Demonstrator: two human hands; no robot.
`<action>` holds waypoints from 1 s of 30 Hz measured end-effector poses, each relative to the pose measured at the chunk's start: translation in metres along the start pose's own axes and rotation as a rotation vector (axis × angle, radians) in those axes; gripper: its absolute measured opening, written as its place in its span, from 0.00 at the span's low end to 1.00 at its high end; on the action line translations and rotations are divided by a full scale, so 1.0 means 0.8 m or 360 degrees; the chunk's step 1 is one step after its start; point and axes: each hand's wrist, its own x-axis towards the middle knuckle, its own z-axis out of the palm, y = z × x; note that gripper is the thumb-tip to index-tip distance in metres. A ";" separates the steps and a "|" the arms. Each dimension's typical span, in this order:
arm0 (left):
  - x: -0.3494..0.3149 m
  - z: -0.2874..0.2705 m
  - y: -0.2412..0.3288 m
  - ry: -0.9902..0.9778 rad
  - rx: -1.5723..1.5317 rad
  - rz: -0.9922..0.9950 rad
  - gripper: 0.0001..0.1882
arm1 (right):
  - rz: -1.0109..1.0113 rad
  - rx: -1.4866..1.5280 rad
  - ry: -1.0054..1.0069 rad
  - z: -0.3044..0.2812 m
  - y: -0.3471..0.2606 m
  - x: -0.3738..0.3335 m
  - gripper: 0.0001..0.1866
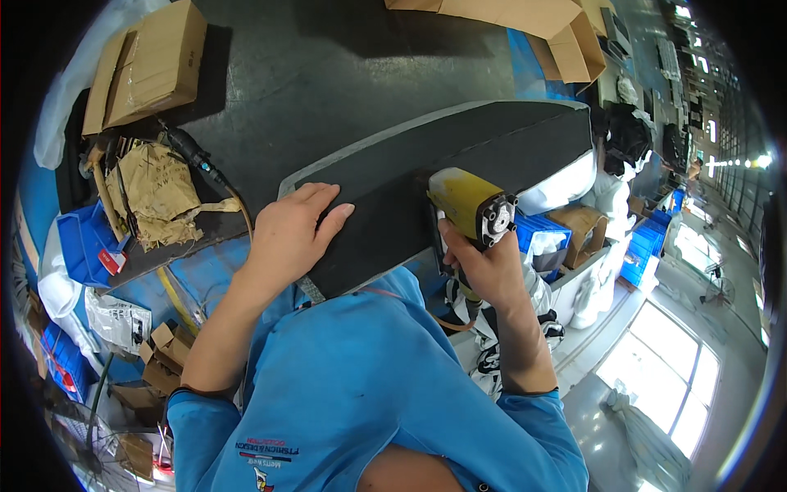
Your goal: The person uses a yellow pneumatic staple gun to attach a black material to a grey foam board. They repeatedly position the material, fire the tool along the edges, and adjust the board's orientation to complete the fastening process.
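A long dark panel (369,176) with a grey edge lies in front of me, curved along its far side and reaching my waist. My left hand (291,230) rests flat on its left end, thumb apart from the fingers. In my right hand (488,262) is a yellow and black air staple gun (463,197), my fingers wrapped round its handle. The gun sits over the panel's right half, its nose hidden from view. A hose (455,325) hangs below the handle.
The panel lies on a dark worktable (270,90). Cardboard boxes (164,66) stand at its far left. A black power driver (193,152) with a hose lies beside torn brown paper (156,189). Blue bins (86,242) flank the left edge; another blue bin (545,234) stands right.
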 end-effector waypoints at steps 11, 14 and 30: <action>-0.010 -0.007 -0.014 0.0006 -0.0211 -0.0125 0.19 | 0.0008 0.0142 -0.0019 0.058 -0.018 -0.030 0.10; -0.012 -0.008 -0.015 0.0013 -0.0202 -0.0108 0.19 | 0.0037 0.0058 -0.0027 0.055 -0.019 -0.032 0.12; 0.092 0.077 0.086 0.0083 0.0330 0.0439 0.28 | 0.0204 -0.0122 0.0589 -0.221 0.115 -0.027 0.16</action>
